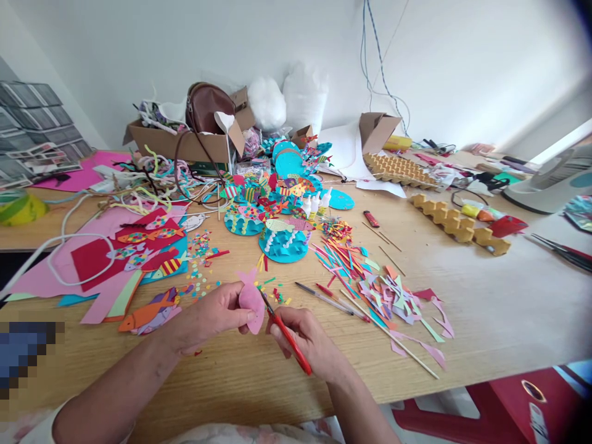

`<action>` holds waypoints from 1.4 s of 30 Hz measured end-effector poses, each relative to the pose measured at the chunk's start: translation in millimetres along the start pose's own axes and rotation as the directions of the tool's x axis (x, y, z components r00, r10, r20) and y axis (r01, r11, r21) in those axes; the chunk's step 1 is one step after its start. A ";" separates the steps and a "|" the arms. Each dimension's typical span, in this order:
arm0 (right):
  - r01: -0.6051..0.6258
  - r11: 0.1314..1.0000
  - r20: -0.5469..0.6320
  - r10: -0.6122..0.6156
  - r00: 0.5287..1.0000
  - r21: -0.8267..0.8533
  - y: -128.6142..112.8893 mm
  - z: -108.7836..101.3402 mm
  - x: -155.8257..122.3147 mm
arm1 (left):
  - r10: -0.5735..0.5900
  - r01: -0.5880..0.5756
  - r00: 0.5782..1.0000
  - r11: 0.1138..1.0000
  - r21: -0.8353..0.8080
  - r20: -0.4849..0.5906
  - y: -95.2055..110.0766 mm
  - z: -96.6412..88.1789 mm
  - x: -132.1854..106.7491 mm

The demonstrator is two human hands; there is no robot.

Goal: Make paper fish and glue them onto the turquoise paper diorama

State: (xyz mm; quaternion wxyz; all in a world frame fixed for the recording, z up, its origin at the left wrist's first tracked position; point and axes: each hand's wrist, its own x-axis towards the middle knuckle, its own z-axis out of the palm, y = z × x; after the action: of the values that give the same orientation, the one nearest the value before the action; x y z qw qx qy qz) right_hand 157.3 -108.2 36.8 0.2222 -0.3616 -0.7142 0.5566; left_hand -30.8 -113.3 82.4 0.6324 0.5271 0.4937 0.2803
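My left hand (210, 316) pinches a pink paper fish shape (250, 300) and holds it upright above the wooden table (485, 308). Close on its right, my right hand (308, 342) is closed round red-handled scissors (285, 333), whose blades meet the right edge of the pink shape. Just past my hands lie paper confetti, pencils (324, 298) and a thin wooden stick (388, 333).
Blue paper discs with coloured fish (283, 240) crowd the table's middle, with paper scraps (393, 296) to their right. Pink and red sheets with fish cut-outs (139, 246) lie left. Cardboard boxes (185, 139), egg cartons (398, 169), a lighter (370, 219) and a red stool (499, 407) are around.
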 end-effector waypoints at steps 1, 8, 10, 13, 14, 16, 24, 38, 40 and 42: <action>0.001 1.000 0.000 -0.001 1.000 0.003 -0.1 0.0 0.1 | 0.004 -0.004 1.000 1.000 0.005 0.014 0.4 0.4 0.1; -0.003 0.999 0.000 0.003 1.000 0.054 -2.5 0.1 0.1 | 0.044 -0.045 0.997 0.999 0.020 0.068 0.3 2.0 0.1; -0.008 0.998 -0.005 0.009 1.000 0.060 -2.4 0.2 -0.2 | 0.019 -0.020 0.998 1.000 0.023 0.051 0.3 2.1 0.3; -0.021 0.998 -0.005 0.021 1.000 0.064 -1.6 0.3 -0.9 | -0.031 0.029 0.999 0.998 0.055 0.033 0.8 1.9 1.0; -0.025 0.998 -0.004 0.025 1.000 0.064 -1.3 0.2 -1.0 | -0.043 0.041 0.999 0.997 0.069 0.033 1.1 1.7 1.3; -0.031 0.998 -0.005 0.031 1.000 0.059 -0.8 -0.1 -0.9 | -0.057 0.053 0.998 0.995 0.085 0.039 1.8 1.1 1.8; 0.006 0.999 0.040 -0.008 0.999 0.036 1.6 -1.0 0.9 | -0.014 0.011 0.998 0.999 0.047 0.061 1.2 -2.2 1.8; 0.026 0.984 0.066 -0.038 0.997 0.178 6.1 -0.3 0.6 | 0.003 -0.007 0.998 0.997 0.074 0.056 -3.1 -0.1 3.1; 0.020 0.983 0.060 -0.032 0.998 0.185 6.0 0.1 0.7 | 0.002 -0.007 0.998 0.997 0.081 0.058 -2.3 0.4 3.4; 0.008 0.982 0.053 -0.018 0.998 0.187 5.8 0.5 0.3 | -0.006 0.001 0.999 0.996 0.093 0.048 -1.4 0.9 3.7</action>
State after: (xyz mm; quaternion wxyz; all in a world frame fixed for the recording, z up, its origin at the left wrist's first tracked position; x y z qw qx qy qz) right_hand 158.2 -107.6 31.1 0.2392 -0.3191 -0.6670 0.6293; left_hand -28.9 -110.8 79.9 0.6195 0.5615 0.4917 0.2433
